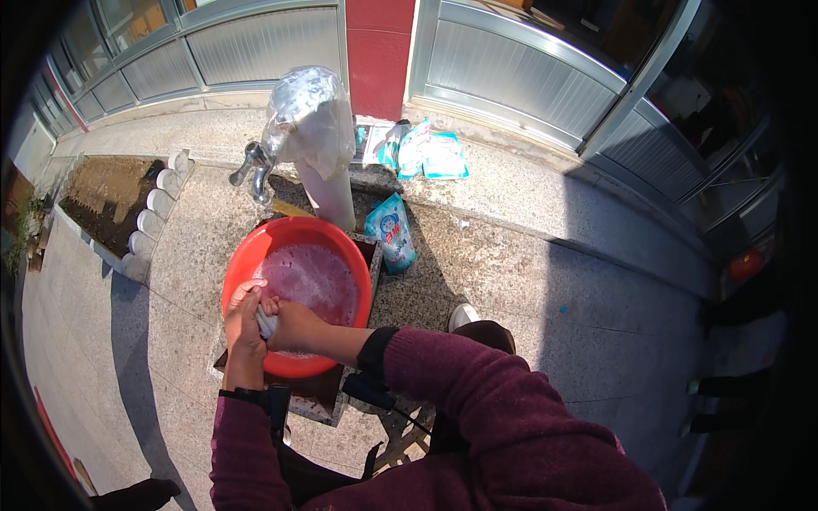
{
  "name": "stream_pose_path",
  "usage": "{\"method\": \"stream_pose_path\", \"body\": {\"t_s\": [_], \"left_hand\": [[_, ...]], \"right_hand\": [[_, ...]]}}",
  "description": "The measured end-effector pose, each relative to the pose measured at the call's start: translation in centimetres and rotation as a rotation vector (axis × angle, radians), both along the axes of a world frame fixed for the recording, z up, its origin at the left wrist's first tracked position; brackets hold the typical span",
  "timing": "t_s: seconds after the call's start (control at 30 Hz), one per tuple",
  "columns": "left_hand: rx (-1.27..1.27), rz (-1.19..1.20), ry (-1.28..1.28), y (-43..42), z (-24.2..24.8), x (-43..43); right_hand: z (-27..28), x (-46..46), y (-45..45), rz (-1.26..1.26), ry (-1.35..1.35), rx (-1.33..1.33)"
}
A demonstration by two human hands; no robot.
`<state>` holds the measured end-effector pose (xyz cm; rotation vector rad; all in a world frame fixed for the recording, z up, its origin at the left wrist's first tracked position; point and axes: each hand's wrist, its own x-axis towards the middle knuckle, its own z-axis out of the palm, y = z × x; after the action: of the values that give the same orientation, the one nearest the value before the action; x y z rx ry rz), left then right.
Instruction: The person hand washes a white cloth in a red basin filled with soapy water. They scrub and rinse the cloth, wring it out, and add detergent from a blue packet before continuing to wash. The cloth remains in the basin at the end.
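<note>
Over the left front part of a red plastic basin (365, 281), my left hand (243, 322) and my right hand (297, 327) are pressed close together. Both are closed around a bunched whitish cloth (266, 323), mostly hidden by my fingers. Pinkish soapy water (313, 281) with foam fills the lower part of the basin. The basin rests on a speckled stone trough (319, 412). Beyond its far rim stands a metal tap (259, 169), beside a standpipe wrapped in clear plastic (313, 121).
A turquoise detergent pouch (393, 236) lies right of the basin. More pouches (434, 153) lie on the step by the wall. A planting bed (108, 198) with a white scalloped border is at left. People's dark-clad legs (728, 386) show at the right rim.
</note>
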<state>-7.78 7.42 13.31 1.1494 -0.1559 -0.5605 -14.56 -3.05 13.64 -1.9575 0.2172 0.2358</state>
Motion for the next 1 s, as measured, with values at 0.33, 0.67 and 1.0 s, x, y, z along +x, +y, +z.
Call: {"method": "stream_pose_path", "body": {"t_s": [0.33, 0.67, 1.0], "left_hand": [[-0.027, -0.015, 0.004, 0.3, 0.9, 0.2], [-0.052, 0.005, -0.16, 0.4, 0.9, 0.3], [-0.036, 0.062, -0.101, -0.1, 1.8, 0.0]], "right_hand": [[-2.7, 1.0, 0.6, -0.014, -0.025, 0.36], [0.9, 0.0, -0.3, -0.098, 0.13, 0.579], [0.6, 0.8, -0.4, 0.034, 0.153, 0.329]]}}
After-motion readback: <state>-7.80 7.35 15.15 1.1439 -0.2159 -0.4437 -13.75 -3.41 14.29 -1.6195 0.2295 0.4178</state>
